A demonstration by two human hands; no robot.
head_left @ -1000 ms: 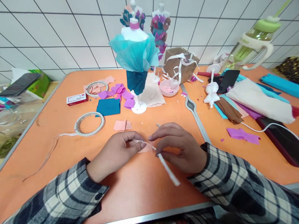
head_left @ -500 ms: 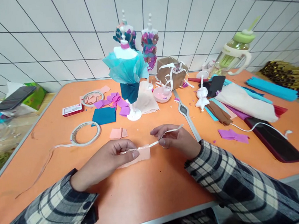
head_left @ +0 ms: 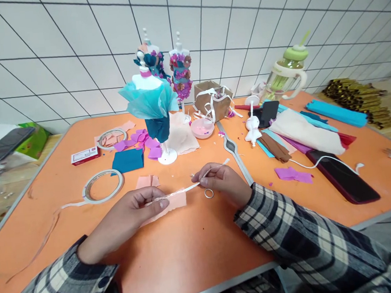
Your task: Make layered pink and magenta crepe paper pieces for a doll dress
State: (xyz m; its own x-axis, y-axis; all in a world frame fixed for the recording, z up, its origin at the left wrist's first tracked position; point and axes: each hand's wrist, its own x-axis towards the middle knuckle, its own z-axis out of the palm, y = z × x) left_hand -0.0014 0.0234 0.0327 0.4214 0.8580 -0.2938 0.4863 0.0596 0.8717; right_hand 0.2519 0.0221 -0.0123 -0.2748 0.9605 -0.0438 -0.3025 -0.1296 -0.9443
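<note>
My left hand [head_left: 137,211] is closed on a peach strip of crepe paper [head_left: 177,200], its thumb lying over the paper. Along the strip's upper edge runs a narrow band of tape, from which a thin white backing strip [head_left: 192,187] stretches to the right. My right hand [head_left: 225,183] pinches that backing strip, and its loose end sticks up past the fingers. Just below those fingertips a small pale ring [head_left: 209,193] shows against the table. Behind my left hand lie folded peach paper pieces [head_left: 147,182].
A tape roll [head_left: 88,198] with a trailing end lies left. A dress form [head_left: 158,127] wearing teal paper stands behind, near a pink dish [head_left: 202,128]. Rightward are a small white figure [head_left: 252,131], paper rolls [head_left: 307,130], a dark phone [head_left: 345,177] and a bottle [head_left: 287,74].
The view has swung a little to the right, so everything sits further left. Both hands keep their hold on paper and backing strip. The ring under my right hand now shows more clearly.
</note>
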